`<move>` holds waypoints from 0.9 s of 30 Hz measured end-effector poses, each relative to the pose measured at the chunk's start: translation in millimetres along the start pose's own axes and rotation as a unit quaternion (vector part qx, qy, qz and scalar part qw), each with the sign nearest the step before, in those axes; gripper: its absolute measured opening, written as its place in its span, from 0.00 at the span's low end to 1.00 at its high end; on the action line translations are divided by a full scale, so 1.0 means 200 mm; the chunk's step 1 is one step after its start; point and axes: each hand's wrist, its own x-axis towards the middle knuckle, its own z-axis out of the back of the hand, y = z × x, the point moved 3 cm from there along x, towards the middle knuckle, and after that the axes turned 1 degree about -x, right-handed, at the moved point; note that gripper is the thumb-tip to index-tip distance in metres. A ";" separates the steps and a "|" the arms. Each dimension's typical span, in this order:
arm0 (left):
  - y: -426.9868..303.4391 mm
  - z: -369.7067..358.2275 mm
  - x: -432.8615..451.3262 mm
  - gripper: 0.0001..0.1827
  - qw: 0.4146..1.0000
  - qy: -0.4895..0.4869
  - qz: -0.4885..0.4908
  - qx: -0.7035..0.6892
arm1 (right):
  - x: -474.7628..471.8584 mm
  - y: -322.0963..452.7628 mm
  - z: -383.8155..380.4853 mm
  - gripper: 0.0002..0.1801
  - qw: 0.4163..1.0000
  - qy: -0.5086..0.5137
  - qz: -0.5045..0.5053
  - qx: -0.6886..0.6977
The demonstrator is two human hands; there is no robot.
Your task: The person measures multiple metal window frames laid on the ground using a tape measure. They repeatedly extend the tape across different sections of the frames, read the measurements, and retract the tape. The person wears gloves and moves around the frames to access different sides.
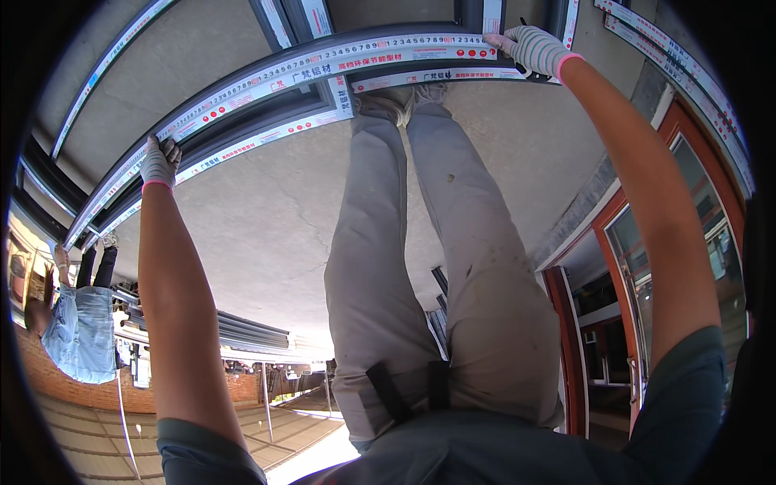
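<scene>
A dark aluminium window or door frame (400, 27) crosses in front of my feet, covered in white protective film bearing print. Along it runs a white strip (339, 56) marked with a measuring scale; whether it is a separate tape or part of the film is unclear. My left hand (160, 162), in a striped knit glove, grips the frame's near side at the left, thumb by the strip. At the right, my gloved right hand (533, 51) is curled over the frame, its thumb at the scale's end. Thin black parts (535, 77) show beside it, too covered to name.
Another person (79, 327) stands at the far left, a hand at the frame's far end. More film-covered profiles (673, 66) lie at the top right. Glazed doors with reddish-brown frames (624, 242) stand at the right. Stacked profiles (251, 330) lie behind my legs.
</scene>
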 end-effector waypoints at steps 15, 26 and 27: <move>0.00 -0.02 0.00 0.17 0.999 -0.036 0.009 0.008 | 0.03 0.02 0.03 0.43 0.999 0.037 0.014 -0.020; 0.00 0.01 0.04 0.17 1.000 -0.012 -0.003 0.011 | 0.04 0.02 0.03 0.41 0.998 0.048 0.034 -0.022; 0.00 0.01 0.04 0.18 1.000 -0.005 0.005 0.012 | 0.04 0.02 0.03 0.41 0.998 0.043 0.041 -0.027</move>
